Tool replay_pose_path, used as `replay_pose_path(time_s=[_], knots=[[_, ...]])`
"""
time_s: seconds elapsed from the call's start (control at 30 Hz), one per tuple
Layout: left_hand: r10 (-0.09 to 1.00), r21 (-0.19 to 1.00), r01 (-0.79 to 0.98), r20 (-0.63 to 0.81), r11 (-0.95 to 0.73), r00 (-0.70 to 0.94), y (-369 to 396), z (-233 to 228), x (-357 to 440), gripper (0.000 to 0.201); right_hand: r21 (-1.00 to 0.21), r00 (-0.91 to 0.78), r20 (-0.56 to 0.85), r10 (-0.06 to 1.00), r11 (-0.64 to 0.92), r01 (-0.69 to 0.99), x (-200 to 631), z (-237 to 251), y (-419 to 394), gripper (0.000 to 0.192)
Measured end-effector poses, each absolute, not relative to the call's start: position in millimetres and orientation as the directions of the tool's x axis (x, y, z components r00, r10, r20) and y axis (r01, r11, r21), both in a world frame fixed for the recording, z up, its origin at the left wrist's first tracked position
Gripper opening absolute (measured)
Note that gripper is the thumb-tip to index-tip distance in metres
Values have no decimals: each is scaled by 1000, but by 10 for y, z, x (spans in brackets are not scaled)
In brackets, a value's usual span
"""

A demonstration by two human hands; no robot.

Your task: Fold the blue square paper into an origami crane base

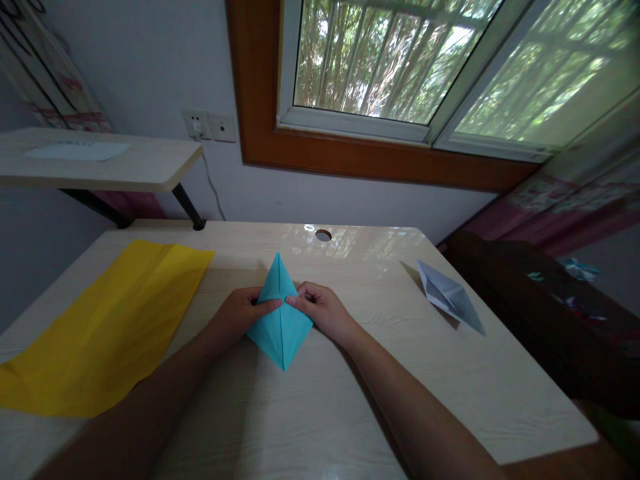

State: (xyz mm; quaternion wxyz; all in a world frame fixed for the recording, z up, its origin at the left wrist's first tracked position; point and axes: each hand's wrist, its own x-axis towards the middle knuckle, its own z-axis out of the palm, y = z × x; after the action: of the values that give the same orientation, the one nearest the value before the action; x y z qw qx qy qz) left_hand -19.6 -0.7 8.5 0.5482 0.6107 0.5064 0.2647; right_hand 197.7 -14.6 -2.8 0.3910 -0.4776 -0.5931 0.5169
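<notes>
Both grips pinch teal fold [281, 319]; yellow sheet [107, 327] left, white fold [449, 295] right, well apart.

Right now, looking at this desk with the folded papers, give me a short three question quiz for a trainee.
1. True or false: both hands press on the blue folded paper.
2. Which sheet lies flat on the desk beside the left hand? A: yellow paper B: red paper C: green paper
3. Fill the gap: the pale folded paper lies on the side of the ____ hand.

Key
1. True. The left hand and the right hand meet with fingertips at the middle of the blue folded paper.
2. A, the yellow paper.
3. Right; it lies apart from both hands.
</notes>
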Motion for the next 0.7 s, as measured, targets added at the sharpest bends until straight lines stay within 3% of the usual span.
replay_pose_path(time_s=[0.23, 0.57, 0.7], knots=[[922, 945, 312, -205, 99, 328, 27, 41, -206, 50, -987, -221, -21, 975, 15, 159, 2001, -71, -127, 39], [956, 948, 311, -157, 76, 247, 3, 141, -173, 41, -997, -218, -18, 976, -1, 74, 2008, -137, -105, 32], [944, 947, 315, -160, 64, 289, 3, 137, -174, 45, -998, -203, -25, 979, -12, 65, 2001, -121, -113, 32]])
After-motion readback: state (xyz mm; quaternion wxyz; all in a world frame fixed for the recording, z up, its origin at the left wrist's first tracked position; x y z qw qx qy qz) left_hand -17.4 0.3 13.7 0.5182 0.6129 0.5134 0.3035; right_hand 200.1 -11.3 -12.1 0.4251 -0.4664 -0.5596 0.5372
